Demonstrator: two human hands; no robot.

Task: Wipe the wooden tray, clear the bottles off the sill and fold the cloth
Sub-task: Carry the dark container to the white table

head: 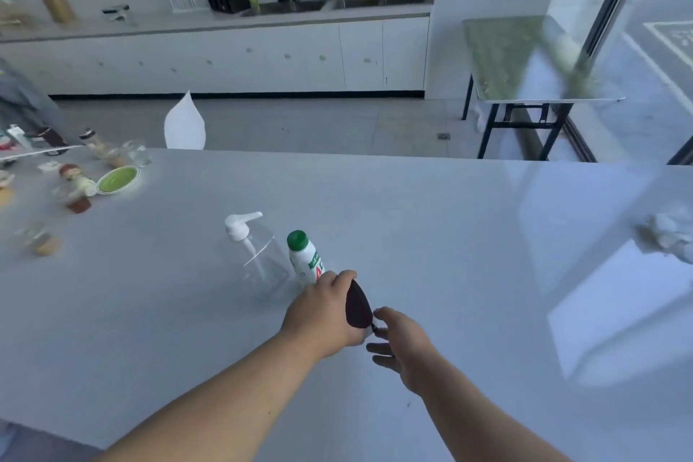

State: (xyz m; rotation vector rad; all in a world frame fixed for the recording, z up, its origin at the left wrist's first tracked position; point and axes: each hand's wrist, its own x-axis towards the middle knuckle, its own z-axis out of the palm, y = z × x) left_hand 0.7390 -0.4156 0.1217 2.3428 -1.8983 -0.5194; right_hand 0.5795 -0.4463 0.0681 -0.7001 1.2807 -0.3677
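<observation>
Nearest, the left hand (325, 309) is closed around a small dark cloth (358, 306), and the right hand (403, 343) pinches the cloth's lower tip between thumb and forefinger, its other fingers loosely spread. Both hover just above the grey counter (431, 236).

The likely trouble is an elbow or knuckle: the left hand sits just beside the white bottle with the green cap (304, 257), and a wide sweep while folding could knock it into the clear pump bottle (255, 255) standing right next to it. The pinch is also slight, so the cloth could slip out and unfold.

That white bottle is opaque, so its fill cannot be told; the pump bottle looks nearly empty. Farther left, blurred jars (78, 195) seem to hold brownish contents beside a green bowl (118, 179). No wooden tray is in view.
</observation>
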